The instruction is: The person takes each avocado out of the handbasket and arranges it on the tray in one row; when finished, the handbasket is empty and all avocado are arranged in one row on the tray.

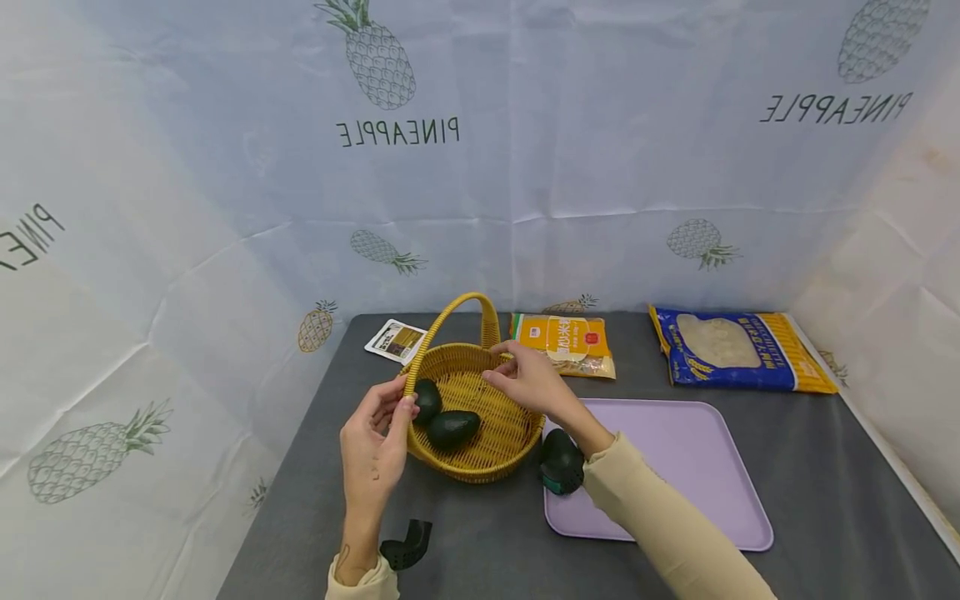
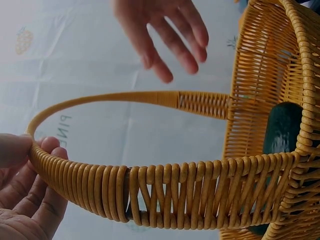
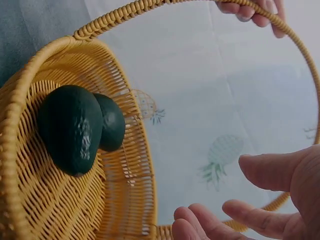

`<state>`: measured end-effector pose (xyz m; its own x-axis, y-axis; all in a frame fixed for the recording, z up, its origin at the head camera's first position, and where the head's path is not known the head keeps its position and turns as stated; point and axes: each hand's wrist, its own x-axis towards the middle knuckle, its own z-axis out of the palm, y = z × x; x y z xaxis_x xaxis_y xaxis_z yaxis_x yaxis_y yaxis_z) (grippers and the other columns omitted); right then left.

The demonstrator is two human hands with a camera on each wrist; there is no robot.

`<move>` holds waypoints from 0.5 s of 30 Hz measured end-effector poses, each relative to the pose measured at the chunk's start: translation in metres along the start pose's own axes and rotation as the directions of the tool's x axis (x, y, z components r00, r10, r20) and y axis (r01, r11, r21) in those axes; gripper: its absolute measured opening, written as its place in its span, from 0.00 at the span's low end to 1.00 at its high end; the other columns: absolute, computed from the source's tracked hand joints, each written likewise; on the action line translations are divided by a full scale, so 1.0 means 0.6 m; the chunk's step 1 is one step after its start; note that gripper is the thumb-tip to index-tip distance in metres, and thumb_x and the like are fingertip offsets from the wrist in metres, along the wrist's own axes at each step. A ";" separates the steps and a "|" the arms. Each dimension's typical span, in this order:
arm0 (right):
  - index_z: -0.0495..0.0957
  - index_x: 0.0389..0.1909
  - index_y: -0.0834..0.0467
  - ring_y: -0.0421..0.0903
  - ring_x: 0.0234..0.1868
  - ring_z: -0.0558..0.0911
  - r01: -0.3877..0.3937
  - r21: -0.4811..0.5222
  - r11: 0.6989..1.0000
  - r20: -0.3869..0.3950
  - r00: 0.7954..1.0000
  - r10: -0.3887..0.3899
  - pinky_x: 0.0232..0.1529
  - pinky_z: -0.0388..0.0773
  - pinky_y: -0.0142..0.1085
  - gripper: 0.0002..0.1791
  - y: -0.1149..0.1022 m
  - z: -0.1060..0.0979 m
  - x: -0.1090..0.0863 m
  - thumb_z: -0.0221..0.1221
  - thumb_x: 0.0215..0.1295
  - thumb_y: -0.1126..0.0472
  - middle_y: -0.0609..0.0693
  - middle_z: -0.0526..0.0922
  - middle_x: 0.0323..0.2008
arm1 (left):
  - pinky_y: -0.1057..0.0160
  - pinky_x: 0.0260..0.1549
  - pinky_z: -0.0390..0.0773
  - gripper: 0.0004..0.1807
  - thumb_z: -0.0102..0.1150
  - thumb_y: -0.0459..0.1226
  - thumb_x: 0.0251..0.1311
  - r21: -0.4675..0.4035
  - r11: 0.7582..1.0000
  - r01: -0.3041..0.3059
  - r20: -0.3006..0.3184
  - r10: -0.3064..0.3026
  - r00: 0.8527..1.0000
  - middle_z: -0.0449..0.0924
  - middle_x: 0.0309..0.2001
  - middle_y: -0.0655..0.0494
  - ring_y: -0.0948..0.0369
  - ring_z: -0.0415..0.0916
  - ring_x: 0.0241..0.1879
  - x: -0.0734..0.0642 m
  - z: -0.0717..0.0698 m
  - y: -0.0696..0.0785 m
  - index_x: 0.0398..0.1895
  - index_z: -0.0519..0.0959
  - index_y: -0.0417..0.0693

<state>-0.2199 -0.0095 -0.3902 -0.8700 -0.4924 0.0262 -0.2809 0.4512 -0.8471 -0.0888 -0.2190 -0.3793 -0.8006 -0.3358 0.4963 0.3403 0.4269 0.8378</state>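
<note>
head view shows the left hand (image 1: 377, 437) pinching the handle (image 1: 490, 327) of a basket (image 1: 495, 425) with two avocados (image 1: 452, 430) inside, the right hand (image 1: 528, 379) spread apart nearby.

The person wears cream sleeves (image 1: 675, 517) and a black fitting (image 1: 407, 546), with a curved marking (image 1: 343, 556) by the left cuff (image 1: 366, 585).

An arched yellow wicker handle (image 2: 95, 184) is barring the left side of the round yellow wicker basket (image 1: 504, 427), where two dark-green oval avocados (image 1: 453, 430) are crowding its floor. The right half is leaving room near the right hand (image 1: 528, 379).
</note>
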 end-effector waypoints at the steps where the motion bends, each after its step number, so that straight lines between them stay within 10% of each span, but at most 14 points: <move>1: 0.74 0.64 0.55 0.47 0.42 0.86 -0.001 0.006 1.000 0.009 1.000 0.001 0.43 0.84 0.44 0.24 -0.002 0.004 0.005 0.62 0.71 0.51 0.53 0.88 0.44 | 0.76 0.40 0.82 0.14 0.61 0.27 0.67 0.003 1.000 -0.003 0.000 0.003 1.000 0.86 0.41 0.43 0.66 0.83 0.36 0.000 0.000 0.000 0.54 0.82 0.37; 15: 0.74 0.64 0.58 0.47 0.41 0.83 -0.071 -0.021 0.997 0.134 0.988 0.073 0.41 0.83 0.43 0.25 -0.017 0.049 0.079 0.61 0.72 0.49 0.55 0.84 0.47 | 0.75 0.40 0.82 0.13 0.61 0.27 0.67 -0.005 1.000 -0.007 0.015 0.007 1.000 0.86 0.41 0.43 0.66 0.83 0.36 0.003 -0.002 -0.001 0.54 0.82 0.38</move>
<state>-0.2466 -0.0592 -0.3958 -0.8258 -0.5536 -0.1076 -0.2267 0.5006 -0.8355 -0.0897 -0.2211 -0.3789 -0.8055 -0.3205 0.4985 0.3480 0.4250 0.8356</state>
